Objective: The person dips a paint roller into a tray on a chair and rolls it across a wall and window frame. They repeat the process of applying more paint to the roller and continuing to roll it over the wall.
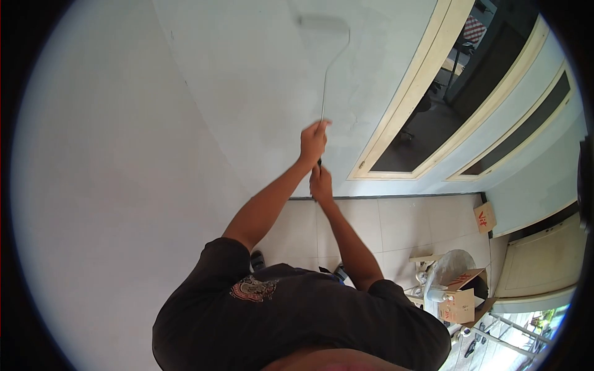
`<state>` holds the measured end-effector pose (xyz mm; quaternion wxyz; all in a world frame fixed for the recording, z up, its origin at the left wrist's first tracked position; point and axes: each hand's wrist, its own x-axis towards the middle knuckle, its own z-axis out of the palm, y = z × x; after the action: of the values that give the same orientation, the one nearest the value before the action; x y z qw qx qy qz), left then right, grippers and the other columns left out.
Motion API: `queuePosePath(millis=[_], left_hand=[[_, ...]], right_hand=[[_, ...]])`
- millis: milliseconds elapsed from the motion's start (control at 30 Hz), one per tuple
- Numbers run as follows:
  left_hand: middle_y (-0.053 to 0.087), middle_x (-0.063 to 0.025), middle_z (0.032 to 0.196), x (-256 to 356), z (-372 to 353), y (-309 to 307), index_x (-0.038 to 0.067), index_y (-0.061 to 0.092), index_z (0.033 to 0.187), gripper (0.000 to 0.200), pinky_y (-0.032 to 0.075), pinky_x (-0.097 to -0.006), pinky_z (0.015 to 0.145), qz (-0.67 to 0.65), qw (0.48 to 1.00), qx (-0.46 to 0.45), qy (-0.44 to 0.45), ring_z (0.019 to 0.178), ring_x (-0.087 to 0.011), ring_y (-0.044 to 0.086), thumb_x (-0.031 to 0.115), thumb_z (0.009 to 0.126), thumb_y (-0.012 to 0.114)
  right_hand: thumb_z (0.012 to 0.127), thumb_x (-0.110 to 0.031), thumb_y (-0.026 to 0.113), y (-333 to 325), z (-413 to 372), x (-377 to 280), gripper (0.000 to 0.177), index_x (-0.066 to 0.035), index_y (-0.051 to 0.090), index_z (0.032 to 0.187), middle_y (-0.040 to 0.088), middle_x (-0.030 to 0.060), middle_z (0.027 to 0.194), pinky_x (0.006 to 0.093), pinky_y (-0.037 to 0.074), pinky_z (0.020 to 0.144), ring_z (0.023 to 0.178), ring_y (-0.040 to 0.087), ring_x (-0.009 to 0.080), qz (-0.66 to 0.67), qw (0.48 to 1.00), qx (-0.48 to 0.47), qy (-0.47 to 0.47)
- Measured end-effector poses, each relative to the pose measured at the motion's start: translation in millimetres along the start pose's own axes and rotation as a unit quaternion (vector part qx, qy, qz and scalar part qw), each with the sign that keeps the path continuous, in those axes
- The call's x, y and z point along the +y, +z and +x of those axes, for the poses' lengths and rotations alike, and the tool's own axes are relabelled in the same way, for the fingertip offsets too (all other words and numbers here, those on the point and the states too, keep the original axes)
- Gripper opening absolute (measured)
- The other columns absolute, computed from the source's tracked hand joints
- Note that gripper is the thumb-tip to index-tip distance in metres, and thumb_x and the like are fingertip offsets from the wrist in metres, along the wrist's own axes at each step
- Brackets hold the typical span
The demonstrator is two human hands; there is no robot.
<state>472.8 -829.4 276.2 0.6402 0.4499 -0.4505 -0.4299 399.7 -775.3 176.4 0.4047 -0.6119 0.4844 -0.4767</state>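
Setting: white-painted wall [247, 80] meeting a pale tiled floor [396, 222], seen from above the person's chest through a wide, rounded lens.
Torso: dark short-sleeved shirt [297, 315] with a small printed emblem, nearest the camera. Both bare arms stretch forward toward the wall.
Floor items: open brown cardboard boxes [461, 300] with red lettering stand at the right, well apart from the hands. Dark footwear [257, 260] shows just past the shirt.
Right hand [320, 184]: the nearer of the two hands, closed around the lower end of the handle.
Left hand [312, 141]: closed around the handle just above the right. The hands are stacked one above the other, with a short stretch of dark grip showing between them.
Tool: long-handled paint roller [322, 23] with a thin bent metal shaft [323, 93] and a pale cylindrical sleeve. The sleeve lies high against the wall and is blurred.
Beyond: cream-framed window opening [408, 117], dark inside, just right of the roller's path.
Risk, smearing: drift to the right would probably mark the cream frame, because the sleeve sits near it.
Risk, control: with both hands low on a long shaft, uneven pressure could let the sleeve skid or leave streaks.
Risk, drips: paint falling from overhead may land on the arms, shirt or tiles.
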Motion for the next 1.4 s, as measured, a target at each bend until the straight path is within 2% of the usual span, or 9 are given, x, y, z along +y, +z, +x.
queuePosePath(millis=[267, 600, 800, 833, 1000, 1100, 1200, 1333, 1400], left_hand=[[0.037, 0.0033, 0.048, -160.1, -112.1, -16.9, 0.001, 0.066, 0.105, 0.036, 0.03, -0.0243, 0.034, 0.082, 0.992, 0.063, -0.066, 0.037, -0.0052, 0.033, 0.031, 0.103, 0.046], [0.035, 0.0033, 0.05, 111.6, 11.1, 35.9, 0.001, 0.064, 0.107, 0.032, 0.026, -0.0234, 0.037, -0.168, 0.986, 0.0, 0.016, 0.04, -0.0052, 0.029, 0.028, 0.101, 0.048], [0.037, 0.0032, 0.05, 9.5, -39.3, -5.4, 0.0, 0.067, 0.101, 0.032, 0.029, -0.025, 0.039, -0.002, 0.999, 0.045, -0.03, 0.042, -0.0052, 0.032, 0.025, 0.1, 0.048], [0.039, 0.0025, 0.05, -36.8, -60.2, -13.9, 0.0, 0.068, 0.097, 0.032, 0.032, -0.0259, 0.042, 0.094, 0.991, 0.091, 0.025, 0.044, -0.0058, 0.036, 0.025, 0.1, 0.048], [0.042, -0.0065, 0.054, -141.2, -126.0, -41.3, -0.003, 0.068, 0.099, 0.031, 0.039, -0.0303, 0.051, 0.181, 0.977, 0.113, -0.022, 0.051, -0.0105, 0.044, 0.023, 0.098, 0.05], [0.041, -0.0046, 0.054, -104.9, -114.6, -37.4, -0.002, 0.068, 0.101, 0.03, 0.038, -0.0296, 0.049, 0.168, 0.98, 0.099, -0.032, 0.05, -0.0096, 0.041, 0.022, 0.098, 0.05], [0.037, 0.0037, 0.053, -26.1, -63.7, -20.2, 0.001, 0.069, 0.102, 0.029, 0.031, -0.0253, 0.044, 0.09, 0.992, 0.091, -0.015, 0.047, -0.0051, 0.034, 0.023, 0.099, 0.051], [0.035, 0.0039, 0.053, 66.2, 8.9, -1.1, 0.0, 0.067, 0.102, 0.03, 0.029, -0.025, 0.044, 0.035, 0.996, 0.048, 0.063, 0.048, -0.0054, 0.031, 0.024, 0.099, 0.051], [0.034, 0.0039, 0.053, 54.3, 11.8, -3.4, 0.0, 0.068, 0.102, 0.03, 0.029, -0.0251, 0.044, 0.034, 0.996, 0.047, 0.061, 0.048, -0.0055, 0.031, 0.024, 0.099, 0.051]], right_hand=[[0.102, -0.038, 0.039, -1.7, -134.6, 112.4, 0.047, 0.002, 0.052, 0.08, 0.052, 0.0093, 0.054, 0.0349, 0.043, 0.04, 0.041, 0.053, 0.0197, -0.069, 0.99, -0.036, 0.118], [0.1, -0.03, 0.046, -71.8, 15.4, -148.6, 0.04, 0.006, 0.053, 0.085, 0.054, 0.0273, 0.069, 0.045, 0.042, 0.059, 0.064, 0.051, 0.0463, -0.112, 0.993, -0.032, 0.009], [0.1, -0.029, 0.043, -12.2, -47.3, -30.1, 0.039, 0.007, 0.054, 0.089, 0.058, 0.0297, 0.076, 0.0496, 0.042, 0.062, 0.074, 0.054, 0.0503, -0.094, 0.995, -0.012, 0.002], [0.102, -0.031, 0.04, 2.4, -76.3, 14.0, 0.044, 0.006, 0.053, 0.083, 0.053, 0.0175, 0.059, 0.0425, 0.043, 0.051, 0.05, 0.058, 0.0281, -0.098, 0.995, -0.022, -0.001], [0.102, -0.037, 0.037, 16.0, -159.2, 59.8, 0.047, 0.004, 0.054, 0.088, 0.055, 0.0126, 0.058, 0.0352, 0.044, 0.041, 0.045, 0.057, 0.022, -0.053, 0.969, -0.093, 0.223], [0.102, -0.036, 0.036, 22.7, -143.8, 64.9, 0.046, 0.004, 0.055, 0.09, 0.055, 0.0125, 0.059, 0.0351, 0.043, 0.041, 0.045, 0.056, 0.0209, -0.064, 0.991, -0.048, 0.107], [0.1, -0.028, 0.04, 18.2, -79.0, 19.5, 0.04, 0.008, 0.057, 0.101, 0.061, 0.0312, 0.084, 0.0501, 0.045, 0.07, 0.084, 0.058, 0.0498, -0.048, 0.994, -0.034, 0.089], [0.101, -0.03, 0.042, 1.7, 2.9, -69.3, 0.041, 0.008, 0.053, 0.091, 0.058, 0.0262, 0.073, 0.045, 0.043, 0.06, 0.063, 0.053, 0.0428, -0.035, 0.999, -0.015, 0.026], [0.101, -0.032, 0.041, 6.9, 15.4, -68.1, 0.042, 0.003, 0.049, 0.08, 0.048, 0.007, 0.059, 0.0344, 0.038, 0.051, 0.054, 0.043, 0.0152, -0.013, 1.0, 0.007, 0.0]])
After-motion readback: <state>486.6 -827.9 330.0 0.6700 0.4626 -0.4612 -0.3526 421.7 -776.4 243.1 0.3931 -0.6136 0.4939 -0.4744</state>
